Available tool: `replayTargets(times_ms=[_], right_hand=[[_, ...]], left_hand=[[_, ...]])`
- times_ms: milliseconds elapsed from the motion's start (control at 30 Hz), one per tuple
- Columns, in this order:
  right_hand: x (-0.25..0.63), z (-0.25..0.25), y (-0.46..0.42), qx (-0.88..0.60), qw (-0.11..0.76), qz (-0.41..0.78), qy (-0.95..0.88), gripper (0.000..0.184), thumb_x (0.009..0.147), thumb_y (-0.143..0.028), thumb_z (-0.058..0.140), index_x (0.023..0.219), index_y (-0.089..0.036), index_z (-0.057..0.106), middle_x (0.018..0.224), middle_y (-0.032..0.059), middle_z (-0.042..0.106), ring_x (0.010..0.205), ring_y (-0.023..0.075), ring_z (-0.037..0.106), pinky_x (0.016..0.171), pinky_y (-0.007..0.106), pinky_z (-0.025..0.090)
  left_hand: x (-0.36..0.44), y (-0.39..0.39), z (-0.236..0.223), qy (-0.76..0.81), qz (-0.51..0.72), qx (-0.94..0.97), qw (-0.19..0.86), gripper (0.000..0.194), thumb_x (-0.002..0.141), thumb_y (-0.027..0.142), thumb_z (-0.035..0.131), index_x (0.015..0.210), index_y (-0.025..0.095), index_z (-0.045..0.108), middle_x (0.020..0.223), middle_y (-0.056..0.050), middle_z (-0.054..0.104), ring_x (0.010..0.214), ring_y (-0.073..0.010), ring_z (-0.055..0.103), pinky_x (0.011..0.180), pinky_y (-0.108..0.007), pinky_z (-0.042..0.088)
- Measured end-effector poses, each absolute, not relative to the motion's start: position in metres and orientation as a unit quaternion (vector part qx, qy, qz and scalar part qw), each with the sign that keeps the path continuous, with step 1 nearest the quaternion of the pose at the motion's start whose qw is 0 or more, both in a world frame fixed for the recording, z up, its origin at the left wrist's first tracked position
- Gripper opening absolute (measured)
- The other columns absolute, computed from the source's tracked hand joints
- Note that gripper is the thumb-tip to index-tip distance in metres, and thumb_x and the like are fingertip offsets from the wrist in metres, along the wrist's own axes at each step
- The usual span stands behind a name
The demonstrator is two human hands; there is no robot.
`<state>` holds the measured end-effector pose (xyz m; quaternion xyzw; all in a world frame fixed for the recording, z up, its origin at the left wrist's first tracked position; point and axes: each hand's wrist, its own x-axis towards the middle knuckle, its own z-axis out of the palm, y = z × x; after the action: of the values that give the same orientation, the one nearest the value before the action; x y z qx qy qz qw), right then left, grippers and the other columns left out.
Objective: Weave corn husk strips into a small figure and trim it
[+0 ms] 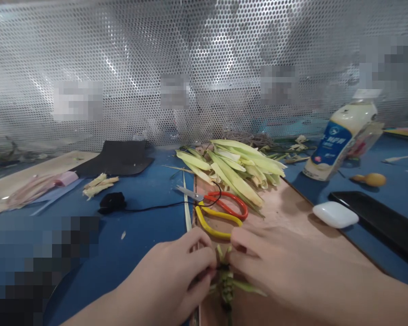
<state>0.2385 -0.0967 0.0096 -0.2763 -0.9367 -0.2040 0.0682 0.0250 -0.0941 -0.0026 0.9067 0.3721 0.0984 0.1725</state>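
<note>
Between my hands, low in the head view, is a small green plaited piece (227, 286) with leafy strips sticking out and something dark bound around its upper part. My left hand (182, 271) is closed at its upper left side, fingers curled in a pinch. From the right, my right hand (275, 258) also closes on its top, thumb and fingers bent together. My fingertips hide part of the piece. Just beyond them lie scissors (221, 211) with one red and one yellow handle. Black thread (156, 208) runs from a dark bundle (113, 202) across the scissors.
Pale green corn husks (238, 167) are heaped on a pinkish board (282, 213) over the blue table (149, 181). At right stand a labelled bottle (333, 145), a white case (336, 214) and a black phone (381, 226). Perforated metal (204, 54) walls off the back.
</note>
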Motion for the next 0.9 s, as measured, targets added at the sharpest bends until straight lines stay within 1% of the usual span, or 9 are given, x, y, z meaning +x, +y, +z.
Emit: replayTargets(times_ms=[100,167,333,400,533,667,733,833,900], right_hand=[[0.240,0.007,-0.099,-0.290,0.062,-0.195,-0.935,0.005,0.075,-0.018,0.055,0.077,-0.020,0.051,0.075,0.0022,0.050,0.070,0.0197,0.048,0.059,0.030,0.035],[0.241,0.004,-0.099,-0.290,0.067,-0.184,-0.937,0.003,0.076,-0.016,0.052,0.076,-0.019,0.051,0.074,0.0030,0.051,0.074,0.0203,0.050,0.062,0.030,0.038],[0.243,0.009,-0.103,-0.299,0.091,-0.127,-0.941,0.014,0.073,-0.009,0.045,0.076,-0.018,0.056,0.070,0.0043,0.055,0.075,0.0202,0.055,0.063,0.031,0.043],[0.243,0.014,-0.104,-0.302,0.093,-0.119,-0.941,0.015,0.072,-0.008,0.045,0.074,-0.017,0.056,0.067,0.0037,0.055,0.074,0.0199,0.056,0.063,0.031,0.044],[0.241,0.013,-0.104,-0.308,0.099,-0.124,-0.938,0.015,0.067,-0.006,0.046,0.070,-0.018,0.054,0.063,0.0027,0.053,0.069,0.0195,0.056,0.062,0.031,0.046],[0.238,0.003,-0.099,-0.305,0.107,-0.143,-0.935,0.016,0.068,-0.005,0.046,0.067,-0.018,0.055,0.063,0.0029,0.054,0.064,0.0193,0.055,0.060,0.032,0.046],[0.237,0.001,-0.098,-0.298,0.110,-0.152,-0.936,0.016,0.068,-0.005,0.046,0.067,-0.018,0.055,0.063,0.0027,0.054,0.064,0.0192,0.055,0.061,0.032,0.046],[0.235,0.003,-0.099,-0.291,0.111,-0.164,-0.936,0.016,0.069,-0.004,0.046,0.067,-0.017,0.055,0.065,0.0024,0.055,0.064,0.0179,0.054,0.066,0.032,0.046],[0.235,0.005,-0.100,-0.289,0.109,-0.181,-0.934,0.017,0.070,-0.003,0.046,0.068,-0.017,0.056,0.069,0.0027,0.057,0.065,0.0170,0.055,0.070,0.033,0.046]], left_hand=[[0.024,-0.093,-0.001,0.364,0.089,0.910,0.174,0.013,0.085,0.016,0.041,0.083,0.022,0.052,0.089,0.001,0.058,0.076,-0.0119,0.056,0.066,-0.020,0.042],[0.024,-0.093,0.000,0.366,0.083,0.911,0.172,0.013,0.085,0.016,0.041,0.082,0.021,0.052,0.084,0.002,0.058,0.074,-0.0116,0.056,0.064,-0.019,0.041],[0.024,-0.094,0.001,0.392,0.078,0.903,0.155,0.013,0.086,0.021,0.041,0.077,0.022,0.051,0.068,0.005,0.057,0.056,-0.0087,0.050,0.050,-0.018,0.035],[0.024,-0.095,0.000,0.390,0.075,0.907,0.143,0.014,0.086,0.020,0.041,0.077,0.022,0.051,0.065,0.005,0.056,0.053,-0.0085,0.049,0.048,-0.018,0.033],[0.023,-0.097,-0.002,0.389,0.067,0.909,0.137,0.013,0.086,0.019,0.042,0.077,0.021,0.052,0.069,0.004,0.060,0.057,-0.0088,0.053,0.051,-0.017,0.035],[0.021,-0.096,-0.001,0.376,0.085,0.912,0.140,0.019,0.090,0.022,0.037,0.091,0.023,0.056,0.081,0.001,0.064,0.072,-0.0116,0.059,0.063,-0.017,0.041],[0.020,-0.095,0.000,0.356,0.089,0.920,0.136,0.022,0.090,0.022,0.036,0.095,0.024,0.057,0.083,0.000,0.064,0.075,-0.0127,0.059,0.066,-0.018,0.042],[0.020,-0.094,0.001,0.339,0.084,0.928,0.129,0.022,0.089,0.019,0.037,0.093,0.024,0.058,0.081,-0.001,0.063,0.073,-0.0133,0.058,0.067,-0.019,0.042],[0.020,-0.093,0.000,0.346,0.073,0.927,0.126,0.021,0.088,0.016,0.038,0.088,0.023,0.058,0.079,0.000,0.062,0.071,-0.0135,0.057,0.065,-0.020,0.042]])
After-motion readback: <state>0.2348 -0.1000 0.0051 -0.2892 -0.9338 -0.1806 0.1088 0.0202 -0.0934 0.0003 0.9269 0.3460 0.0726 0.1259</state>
